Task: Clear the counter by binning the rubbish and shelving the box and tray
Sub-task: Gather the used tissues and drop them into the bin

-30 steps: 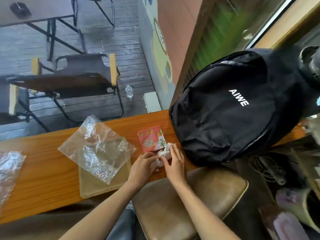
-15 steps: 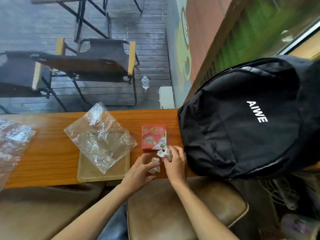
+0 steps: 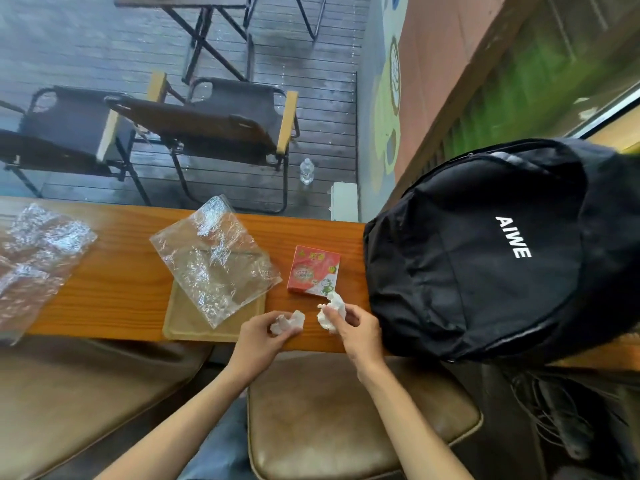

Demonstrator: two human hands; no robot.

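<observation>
On the wooden counter lies a small red box. Just in front of it my right hand pinches a crumpled white tissue. My left hand grips a second crumpled tissue near the counter's front edge. A shallow beige tray sits left of my hands. A clear plastic bag lies over its far part. Another crinkled clear bag lies at the counter's left end.
A big black backpack fills the counter's right end, close to my right hand. Brown padded stools stand under the counter's front edge. Beyond the counter are folding chairs and a water bottle on the wet decking.
My hands have drawn apart, each now holding its own wad of tissue. The view has swung, so the counter lies level across the frame.
</observation>
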